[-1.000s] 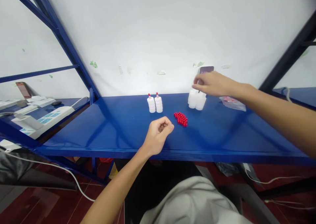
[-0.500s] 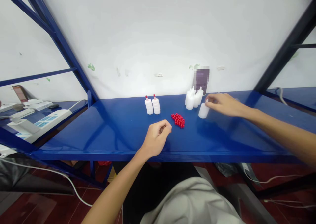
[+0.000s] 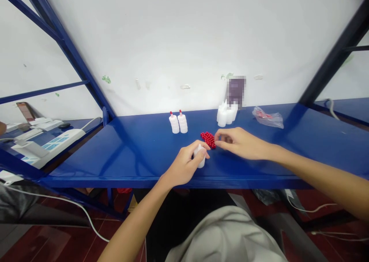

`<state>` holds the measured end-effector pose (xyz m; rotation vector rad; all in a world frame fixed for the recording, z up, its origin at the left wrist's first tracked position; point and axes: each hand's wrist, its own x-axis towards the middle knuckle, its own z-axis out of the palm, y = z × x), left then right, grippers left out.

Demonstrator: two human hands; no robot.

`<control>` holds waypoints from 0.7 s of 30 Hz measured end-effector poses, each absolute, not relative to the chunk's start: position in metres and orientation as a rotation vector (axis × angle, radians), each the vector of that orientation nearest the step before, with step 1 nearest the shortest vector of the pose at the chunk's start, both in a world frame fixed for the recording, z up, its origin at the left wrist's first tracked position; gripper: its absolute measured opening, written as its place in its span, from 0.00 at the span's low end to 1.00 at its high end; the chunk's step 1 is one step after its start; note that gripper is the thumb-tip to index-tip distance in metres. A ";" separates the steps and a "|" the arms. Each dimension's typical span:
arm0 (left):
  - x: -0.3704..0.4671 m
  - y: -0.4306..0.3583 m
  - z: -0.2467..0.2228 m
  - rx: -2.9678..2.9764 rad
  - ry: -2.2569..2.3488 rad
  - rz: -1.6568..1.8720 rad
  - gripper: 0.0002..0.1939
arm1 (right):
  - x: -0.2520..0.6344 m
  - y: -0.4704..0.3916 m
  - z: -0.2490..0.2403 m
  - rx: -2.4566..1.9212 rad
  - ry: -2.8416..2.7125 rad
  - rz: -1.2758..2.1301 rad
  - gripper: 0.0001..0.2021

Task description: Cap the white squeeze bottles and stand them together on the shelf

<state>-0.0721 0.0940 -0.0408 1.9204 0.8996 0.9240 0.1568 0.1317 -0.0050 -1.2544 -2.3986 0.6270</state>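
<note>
My left hand (image 3: 184,164) is wrapped round a small white bottle (image 3: 201,160), held upright near the front of the blue table. Just to the right, my right hand (image 3: 239,142) has its thumb and fingertips curled beside the pile of small red caps (image 3: 208,139); whether a cap is between them is too small to tell. Two white bottles with red tips (image 3: 178,123) stand side by side behind my left hand. Several white bottles without red caps (image 3: 226,115) are grouped toward the back, in front of a pixelated dark object (image 3: 236,90).
A clear plastic bag with something red inside (image 3: 268,117) lies at the back right of the blue table (image 3: 129,146). White power strips (image 3: 56,141) and a phone (image 3: 25,111) are at the left. Blue frame posts rise on both sides.
The white bottle has moved from the right side into my left hand, which closed round it. My right hand let go of it and came left and nearer, beside the caps, uncovering the plastic bag.
</note>
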 end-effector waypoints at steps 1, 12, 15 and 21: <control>-0.072 0.094 -0.041 1.917 0.893 0.899 0.17 | 0.160 0.136 -0.008 -1.302 -2.422 0.556 0.11; -0.074 0.094 -0.040 1.881 0.917 0.918 0.08 | 0.155 0.143 -0.025 -1.367 -2.471 0.469 0.08; -0.075 0.095 -0.039 1.876 0.877 0.926 0.07 | 0.153 0.137 -0.019 -1.312 -2.395 0.534 0.05; -0.076 0.098 -0.042 1.805 0.838 0.995 0.20 | 0.127 0.107 -0.002 -0.950 -2.186 0.699 0.08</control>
